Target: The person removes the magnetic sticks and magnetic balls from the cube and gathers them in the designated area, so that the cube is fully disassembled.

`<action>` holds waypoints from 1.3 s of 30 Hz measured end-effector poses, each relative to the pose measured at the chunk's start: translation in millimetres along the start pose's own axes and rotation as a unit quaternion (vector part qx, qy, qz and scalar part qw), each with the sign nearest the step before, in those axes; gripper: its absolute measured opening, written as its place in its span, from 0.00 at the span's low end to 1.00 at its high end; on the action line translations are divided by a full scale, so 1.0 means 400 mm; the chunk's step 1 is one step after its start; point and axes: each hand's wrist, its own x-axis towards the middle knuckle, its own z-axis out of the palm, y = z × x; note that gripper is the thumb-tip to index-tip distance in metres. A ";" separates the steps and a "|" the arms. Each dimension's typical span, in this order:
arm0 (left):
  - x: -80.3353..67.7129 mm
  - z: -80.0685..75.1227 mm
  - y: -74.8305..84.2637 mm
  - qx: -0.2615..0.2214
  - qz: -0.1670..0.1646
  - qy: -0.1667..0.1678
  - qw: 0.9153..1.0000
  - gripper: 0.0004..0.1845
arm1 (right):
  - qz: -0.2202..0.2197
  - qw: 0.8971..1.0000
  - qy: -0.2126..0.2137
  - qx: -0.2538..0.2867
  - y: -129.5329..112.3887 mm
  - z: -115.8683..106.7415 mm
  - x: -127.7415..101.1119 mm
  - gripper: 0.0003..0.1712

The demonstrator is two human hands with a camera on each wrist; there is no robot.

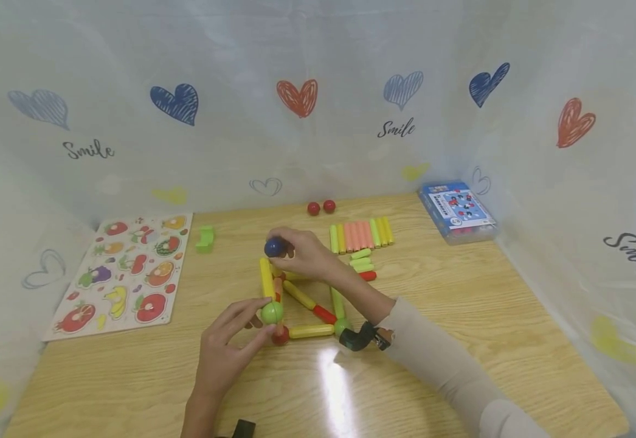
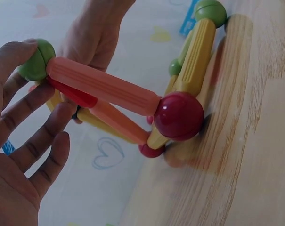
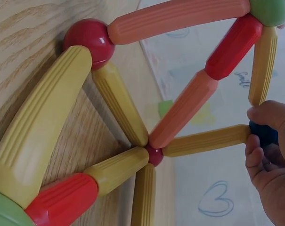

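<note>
A frame of yellow, salmon and red rods (image 1: 301,298) joined by balls stands at the middle of the wooden table (image 1: 460,304). My left hand (image 1: 263,320) pinches the green ball (image 1: 272,312) on a raised corner; in the left wrist view its fingertips (image 2: 12,54) curl on that green ball (image 2: 36,61), where a salmon rod (image 2: 102,87) runs down to a red ball (image 2: 179,115). My right hand (image 1: 284,246) grips a dark blue ball (image 1: 274,246) at the frame's far top. The right wrist view shows this blue ball (image 3: 264,134) against a yellow rod's end (image 3: 206,141).
A fruit puzzle board (image 1: 126,274) lies at the left, with a green block (image 1: 205,238) beside it. Two loose red balls (image 1: 320,207), a row of spare rods (image 1: 360,235) and a blue box (image 1: 457,210) sit at the back right. A heart-printed curtain (image 1: 296,97) closes three sides.
</note>
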 end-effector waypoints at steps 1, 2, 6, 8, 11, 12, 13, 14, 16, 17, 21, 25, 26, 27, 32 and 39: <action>0.002 -0.001 0.002 0.000 0.001 0.000 1.000 0.25 | -0.007 1.000 0.004 0.008 0.002 0.002 0.001 0.17; 0.004 -0.002 0.004 0.000 0.001 -0.001 1.000 0.25 | -0.013 1.000 0.007 0.017 0.004 0.005 0.002 0.17; 0.009 -0.006 0.004 0.002 0.001 -0.001 1.000 0.25 | -0.031 0.999 0.027 0.033 0.008 0.009 0.005 0.19; 0.010 -0.007 0.004 0.005 -0.002 -0.001 1.000 0.25 | -0.031 0.998 0.039 0.024 0.009 0.004 0.005 0.20; 0.012 -0.008 0.001 0.002 -0.002 -0.004 1.000 0.25 | -0.016 0.998 0.054 0.014 0.016 -0.016 0.001 0.23; 0.013 -0.007 -0.001 0.000 -0.003 -0.005 1.000 0.26 | -0.006 0.998 0.057 0.015 0.021 -0.027 -0.002 0.25; 0.013 -0.007 -0.001 -0.002 -0.003 -0.007 1.000 0.26 | 0.007 0.998 0.060 0.015 0.029 -0.039 -0.006 0.27; 0.014 -0.006 -0.002 -0.005 -0.002 -0.009 1.000 0.26 | 0.019 0.998 0.063 0.018 0.038 -0.054 -0.010 0.28; 0.015 -0.005 -0.002 -0.007 -0.003 -0.011 1.000 0.26 | 0.038 0.997 0.066 0.023 0.059 -0.087 -0.020 0.30; 0.016 -0.005 -0.002 -0.007 -0.004 -0.012 1.000 0.26 | 0.046 0.996 0.070 0.023 0.070 -0.105 -0.025 0.30; 0.019 -0.006 -0.001 -0.006 -0.003 -0.012 1.000 0.25 | 0.077 0.994 0.078 0.024 0.113 -0.168 -0.043 0.30; 0.020 -0.007 -0.001 -0.003 -0.002 -0.010 1.000 0.25 | 0.114 0.990 0.078 0.038 0.162 -0.211 -0.053 0.28; 0.020 -0.007 -0.001 -0.002 -0.002 -0.010 1.000 0.25 | 0.120 0.989 0.079 0.025 0.177 -0.220 -0.052 0.27; 0.020 -0.006 -0.001 -0.001 -0.003 -0.010 1.000 0.25 | 0.125 0.989 0.081 0.008 0.193 -0.228 -0.049 0.25; 0.014 -0.002 -0.001 0.006 -0.004 -0.005 1.000 0.25 | 0.153 0.980 0.085 -0.095 0.279 -0.263 -0.018 0.19; 0.003 0.000 0.001 0.008 -0.003 0.000 1.000 0.24 | 0.212 0.967 0.062 -0.127 0.362 -0.272 0.017 0.19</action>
